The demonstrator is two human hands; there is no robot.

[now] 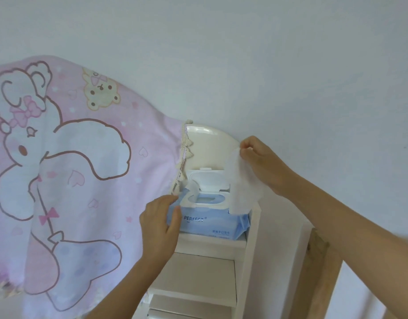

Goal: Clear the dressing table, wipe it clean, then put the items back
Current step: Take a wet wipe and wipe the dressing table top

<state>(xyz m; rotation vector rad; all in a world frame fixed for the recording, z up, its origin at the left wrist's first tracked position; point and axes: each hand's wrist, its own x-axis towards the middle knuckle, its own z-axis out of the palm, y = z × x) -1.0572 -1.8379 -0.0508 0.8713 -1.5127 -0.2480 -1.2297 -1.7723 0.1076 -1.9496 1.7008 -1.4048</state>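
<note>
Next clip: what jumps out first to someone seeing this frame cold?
A big pink cartoon cloth draped across the left half grabs the eye. Right of it, on the top shelf, the left hand grips a blue wet-wipe pack with its lid open, while the right hand pinches a white wipe above the pack's right end.

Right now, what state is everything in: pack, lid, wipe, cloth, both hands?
pack: lying on the top shelf, held at its left end.
lid: flipped open.
wipe: out of the pack, hanging from the right hand.
left hand: grips the pack.
right hand: pinches the wipe's top corner.
cloth: draped, hanging beside the shelves.
</note>
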